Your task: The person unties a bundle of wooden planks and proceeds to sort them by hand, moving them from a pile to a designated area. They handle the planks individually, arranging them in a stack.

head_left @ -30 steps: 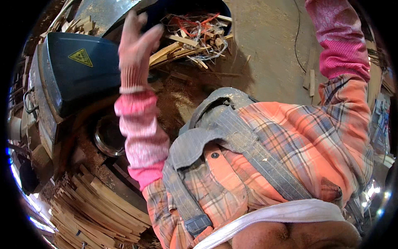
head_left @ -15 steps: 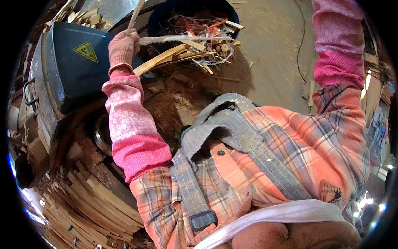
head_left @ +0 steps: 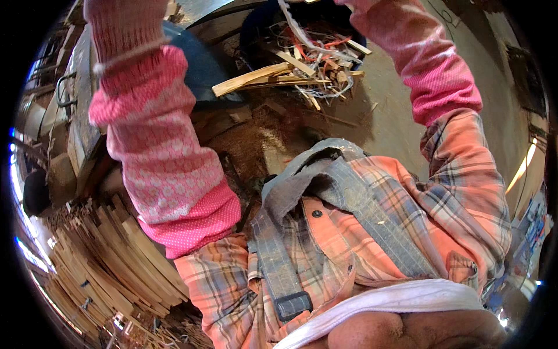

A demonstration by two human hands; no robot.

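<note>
My left hand (head_left: 125,29), in a pink knitted glove, reaches up to the top left edge. Its fingers are cut off there, so what they hold is hidden. My right arm (head_left: 412,52), in a pink sleeve, stretches out over the top edge, its hand outside the picture. Between the arms a whitish strip (head_left: 295,26) hangs from the top edge down toward a dark blue tub (head_left: 250,38). Tangled clear and red plastic strips (head_left: 331,49) and wood offcuts fill the tub. One thick wooden piece (head_left: 250,79) juts out over its near left side.
A blue machine cover (head_left: 200,64) stands behind my left forearm, with a metal handle (head_left: 65,90) on the casing at far left. Stacked long wooden slats (head_left: 116,256) lie at lower left. Sawdust (head_left: 247,136) covers the ground before me. A cable crosses the floor at upper right.
My left hand has moved up and left, nearer to the camera, from beside the tub. My right arm has swung inward to the left. The whitish strip now hangs down instead of lying across.
</note>
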